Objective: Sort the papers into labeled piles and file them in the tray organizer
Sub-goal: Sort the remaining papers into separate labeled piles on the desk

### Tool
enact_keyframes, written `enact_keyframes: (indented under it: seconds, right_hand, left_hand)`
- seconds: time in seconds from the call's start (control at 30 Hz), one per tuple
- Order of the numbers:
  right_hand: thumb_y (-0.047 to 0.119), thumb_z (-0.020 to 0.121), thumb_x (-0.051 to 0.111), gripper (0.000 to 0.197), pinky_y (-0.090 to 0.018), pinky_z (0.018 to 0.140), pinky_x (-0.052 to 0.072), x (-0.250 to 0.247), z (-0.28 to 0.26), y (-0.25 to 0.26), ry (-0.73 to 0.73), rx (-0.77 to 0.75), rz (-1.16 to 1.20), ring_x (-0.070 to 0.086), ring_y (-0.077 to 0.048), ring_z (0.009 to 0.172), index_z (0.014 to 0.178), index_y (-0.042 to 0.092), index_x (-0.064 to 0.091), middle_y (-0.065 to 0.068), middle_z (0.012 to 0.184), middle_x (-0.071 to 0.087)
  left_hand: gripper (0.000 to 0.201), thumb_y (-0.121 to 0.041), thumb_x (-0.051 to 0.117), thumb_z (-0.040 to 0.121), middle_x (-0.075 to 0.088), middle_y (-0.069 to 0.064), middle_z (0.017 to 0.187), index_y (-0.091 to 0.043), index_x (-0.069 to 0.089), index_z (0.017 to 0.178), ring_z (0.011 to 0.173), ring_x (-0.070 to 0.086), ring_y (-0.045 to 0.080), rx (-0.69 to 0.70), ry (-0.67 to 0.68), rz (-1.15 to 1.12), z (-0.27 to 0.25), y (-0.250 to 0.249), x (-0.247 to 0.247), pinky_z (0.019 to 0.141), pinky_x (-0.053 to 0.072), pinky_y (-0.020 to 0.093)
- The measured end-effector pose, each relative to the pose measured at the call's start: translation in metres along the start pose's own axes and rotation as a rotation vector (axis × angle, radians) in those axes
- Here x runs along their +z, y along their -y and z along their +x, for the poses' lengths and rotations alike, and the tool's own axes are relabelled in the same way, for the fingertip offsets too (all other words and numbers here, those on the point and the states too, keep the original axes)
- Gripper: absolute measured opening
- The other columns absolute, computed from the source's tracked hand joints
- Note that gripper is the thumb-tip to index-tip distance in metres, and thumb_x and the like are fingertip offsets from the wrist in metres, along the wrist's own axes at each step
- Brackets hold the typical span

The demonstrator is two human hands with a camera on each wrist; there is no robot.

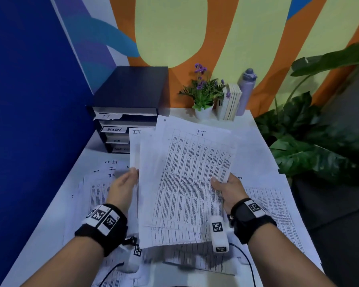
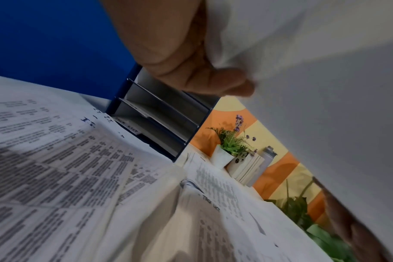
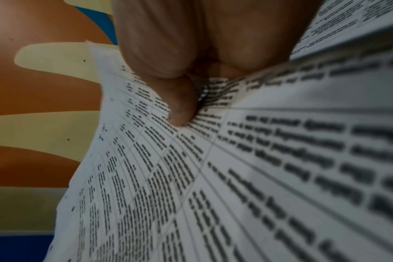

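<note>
Above the desk, a loose IT stack (image 1: 187, 179) is pinched by the right hand (image 1: 226, 187) and steadied by the left hand (image 1: 123, 184), so squaring up then filing in the tray organizer (image 1: 124, 112) probably comes next.

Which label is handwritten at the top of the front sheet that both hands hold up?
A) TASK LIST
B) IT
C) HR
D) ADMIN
B: the front sheet, held by the left hand and the right hand, shows "IT" handwritten above its printed table.
</note>
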State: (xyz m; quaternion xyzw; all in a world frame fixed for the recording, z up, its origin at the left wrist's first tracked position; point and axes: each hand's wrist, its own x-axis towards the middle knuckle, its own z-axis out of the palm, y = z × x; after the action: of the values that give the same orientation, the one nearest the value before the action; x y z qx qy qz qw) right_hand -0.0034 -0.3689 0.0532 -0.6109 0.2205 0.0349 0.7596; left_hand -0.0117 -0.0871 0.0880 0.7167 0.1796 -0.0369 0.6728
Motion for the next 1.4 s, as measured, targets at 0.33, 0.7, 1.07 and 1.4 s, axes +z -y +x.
enact_keyframes:
  seconds: [0.33, 0.7, 1.07, 1.4]
  right_hand:
    - [0.018, 0.096, 0.057, 0.014, -0.035, 0.092, 0.047, -0.028, 0.012, -0.007, -0.125, -0.108, -0.189, 0.06, -0.014, 0.089, 0.103, 0.018, 0.069, 0.001, 0.096, 0.067]
    - [-0.002, 0.091, 0.059, 0.02, -0.025, 0.089, 0.046, -0.031, 0.013, 0.0, -0.063, -0.132, 0.054, 0.064, -0.012, 0.095, 0.095, 0.015, 0.069, 0.001, 0.102, 0.07]
    - [-0.008, 0.092, 0.053, 0.032, -0.024, 0.081, 0.05, -0.039, 0.016, -0.001, -0.01, -0.167, -0.04, 0.066, -0.011, 0.099, 0.11, 0.016, 0.065, 0.002, 0.108, 0.071]
    - [0.012, 0.089, 0.054, 0.005, -0.026, 0.067, 0.039, -0.092, 0.033, -0.018, -0.232, -0.058, -0.87, 0.05, -0.023, 0.081, 0.089, 0.007, 0.052, -0.009, 0.092, 0.054]
  left_hand:
    - [0.014, -0.02, 0.067, 0.089, 0.072, 0.0, 0.093, -0.011, 0.07, 0.1, 0.09, 0.067, 0.019, 0.007, -0.044, 0.131, -0.002, 0.004, 0.019, 0.079, 0.051, 0.03]
    - [0.019, -0.026, 0.073, 0.084, 0.074, -0.001, 0.089, -0.012, 0.073, 0.097, 0.084, 0.069, 0.015, -0.003, -0.062, 0.202, 0.001, -0.001, 0.019, 0.075, 0.051, 0.026]
    - [0.031, -0.036, 0.057, 0.094, 0.064, -0.002, 0.091, -0.008, 0.067, 0.101, 0.089, 0.058, 0.02, 0.059, -0.111, 0.313, 0.001, -0.017, 0.02, 0.075, 0.041, 0.022]
    - [0.015, -0.017, 0.059, 0.094, 0.068, 0.0, 0.089, -0.017, 0.072, 0.101, 0.08, 0.061, 0.019, 0.308, -0.134, 0.442, 0.015, -0.03, 0.044, 0.082, 0.053, 0.036]
